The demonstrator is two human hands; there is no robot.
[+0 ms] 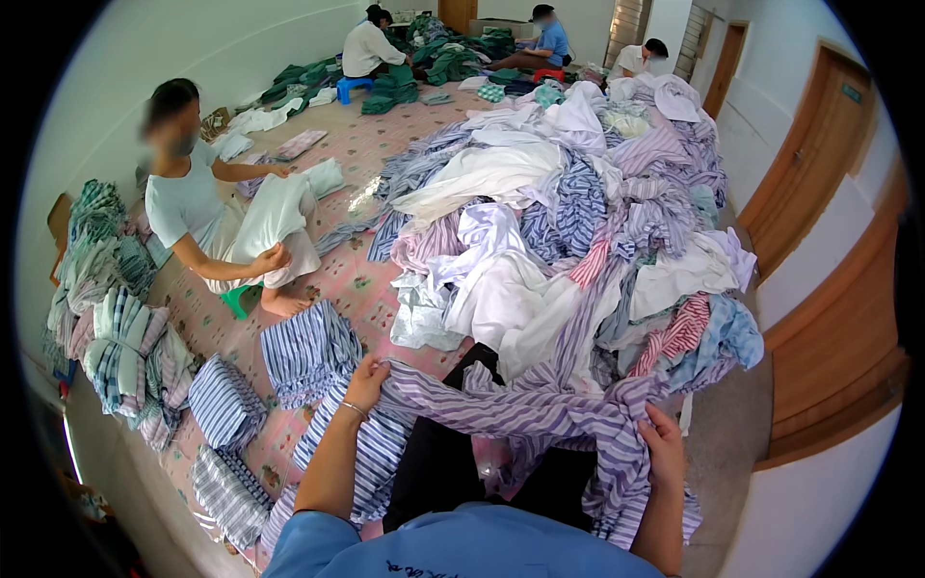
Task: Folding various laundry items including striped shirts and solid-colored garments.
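Observation:
A purple-and-white striped cloth garment stretches across my lap between both hands. My left hand, with a bracelet at its wrist, pinches one end of it. At the other side my right hand grips the bunched cloth, which hangs down past my right knee. Just beyond my knees rises a large loose heap of laundry in white, blue, purple and red stripes. Blue-and-white striped folded cloth lies by my left forearm. Farther left sits a folded blue striped stack.
Folded striped bundles and a grey plaid stack line the floor at left, beside tied cloth piles. A person on a green stool holds white cloth. Several others sit at the back near green cloth. Wooden doors line the right wall.

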